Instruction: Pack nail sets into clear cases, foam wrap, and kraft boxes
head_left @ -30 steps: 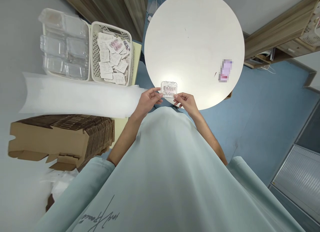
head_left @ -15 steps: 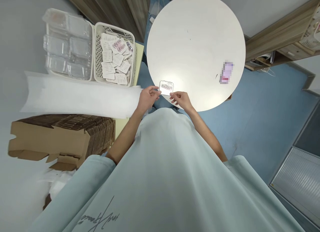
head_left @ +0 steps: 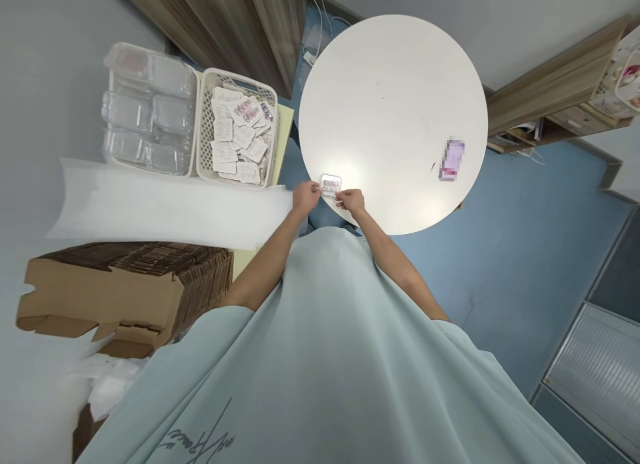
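A small clear plastic case (head_left: 331,185) with pinkish oval pieces in rows, which look like press-on nails, is at the near edge of the white round table (head_left: 395,117). My left hand (head_left: 307,197) pinches its left side between thumb and fingers. At the lower right corner, my right hand (head_left: 351,201) grips the case with closed fingertips. Whether the case rests on the tabletop or hangs just above it, I cannot tell. A perforated basket (head_left: 201,127) to the left holds many white printed cards (head_left: 244,137), one showing pink pieces.
Clear plastic boxes (head_left: 127,111) fill another basket at the far left. White sheets (head_left: 175,211) lie below the baskets, with folded cardboard boxes (head_left: 105,287) nearer me. A pixelated purple object (head_left: 452,160) lies on the table's right. Wooden shelving (head_left: 560,84) stands beyond.
Both hands have brought the case down closer to the tabletop, and its pink pieces now show in two rows. The view has shifted slightly, so the table appears lower.
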Demonstrator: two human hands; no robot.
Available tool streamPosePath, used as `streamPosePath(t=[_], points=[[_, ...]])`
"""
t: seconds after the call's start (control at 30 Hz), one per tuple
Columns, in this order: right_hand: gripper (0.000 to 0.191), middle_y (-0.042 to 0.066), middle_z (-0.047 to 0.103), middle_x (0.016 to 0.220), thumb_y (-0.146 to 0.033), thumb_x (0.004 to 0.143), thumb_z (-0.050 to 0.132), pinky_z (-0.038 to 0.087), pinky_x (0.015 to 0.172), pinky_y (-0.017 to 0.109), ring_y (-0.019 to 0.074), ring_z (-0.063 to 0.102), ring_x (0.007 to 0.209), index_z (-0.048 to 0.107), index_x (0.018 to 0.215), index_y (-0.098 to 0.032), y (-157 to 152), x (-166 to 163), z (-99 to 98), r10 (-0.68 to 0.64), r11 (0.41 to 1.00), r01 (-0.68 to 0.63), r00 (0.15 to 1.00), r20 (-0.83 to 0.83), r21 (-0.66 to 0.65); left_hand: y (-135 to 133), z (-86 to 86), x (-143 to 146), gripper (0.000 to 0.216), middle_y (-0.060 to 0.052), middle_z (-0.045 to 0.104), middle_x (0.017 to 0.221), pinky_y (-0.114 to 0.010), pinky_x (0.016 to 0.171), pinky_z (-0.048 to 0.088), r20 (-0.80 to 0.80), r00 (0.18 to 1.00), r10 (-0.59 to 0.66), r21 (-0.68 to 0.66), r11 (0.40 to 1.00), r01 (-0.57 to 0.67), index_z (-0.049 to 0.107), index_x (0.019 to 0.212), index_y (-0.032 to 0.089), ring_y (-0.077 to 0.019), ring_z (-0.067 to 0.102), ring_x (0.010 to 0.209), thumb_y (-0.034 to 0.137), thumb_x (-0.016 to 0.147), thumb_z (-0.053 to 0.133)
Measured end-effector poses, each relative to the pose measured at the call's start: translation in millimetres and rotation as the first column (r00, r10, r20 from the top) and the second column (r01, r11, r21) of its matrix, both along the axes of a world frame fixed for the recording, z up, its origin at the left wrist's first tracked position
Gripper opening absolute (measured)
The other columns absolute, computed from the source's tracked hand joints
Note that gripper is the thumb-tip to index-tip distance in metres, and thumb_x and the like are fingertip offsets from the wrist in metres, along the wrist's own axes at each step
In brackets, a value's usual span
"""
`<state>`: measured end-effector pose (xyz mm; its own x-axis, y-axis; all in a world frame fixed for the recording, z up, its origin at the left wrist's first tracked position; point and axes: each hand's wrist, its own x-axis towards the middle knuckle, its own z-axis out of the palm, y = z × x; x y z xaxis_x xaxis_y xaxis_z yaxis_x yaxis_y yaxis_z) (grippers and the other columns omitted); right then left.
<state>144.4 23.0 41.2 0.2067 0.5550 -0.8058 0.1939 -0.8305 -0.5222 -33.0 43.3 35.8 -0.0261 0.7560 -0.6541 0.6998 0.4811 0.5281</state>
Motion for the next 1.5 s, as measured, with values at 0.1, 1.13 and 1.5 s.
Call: streamPosePath(t=[0.1,1.13,1.5], points=[[0.031,0.005,0.086,0.088,-0.011,0.107,0.076,0.060,0.063,0.018,0.0064,0.071,0.057,0.073,0.076,-0.016,2.5,-3.5,-10.4,-0.008,1.000,0.008,1.000,0.009,-0.027,4.0,-7.7,1.9,0.035,-0.014,0.085,0.136,-0.038,0.114,0.055,-0.009,1.000,-0.016,-0.020,1.000,0.016,0.082,0.136,0.015,-0.0316,0.076,0.133,0.024,0.104,0.069],[0.015,0.004,0.088,0.108,-0.024,0.104,0.073,0.067,0.095,0.033,0.0189,0.083,0.088,0.084,0.115,-0.021,18.9,-48.2,66.4,0.596,0.780,-0.586,0.803,0.024,0.222,-113.5,43.9,-149.5,0.046,-0.022,0.064,0.162,-0.050,0.137,0.044,-0.153,0.901,0.407,0.203,0.905,-0.374,0.065,0.151,0.016,-0.0358,0.059,0.156,0.027,0.107,0.060],[0.014,0.004,0.088,0.111,-0.021,0.105,0.077,0.063,0.103,0.033,0.0203,0.084,0.095,0.086,0.115,-0.022,11.4,-175.3,76.5,0.805,0.537,-0.789,0.585,0.096,0.299,-120.5,17.2,-194.9,0.065,-0.029,0.050,0.175,-0.059,0.131,0.047,-0.224,0.934,0.278,0.105,0.960,-0.261,0.056,0.165,0.012,-0.0476,0.052,0.159,0.018,0.100,0.062]])
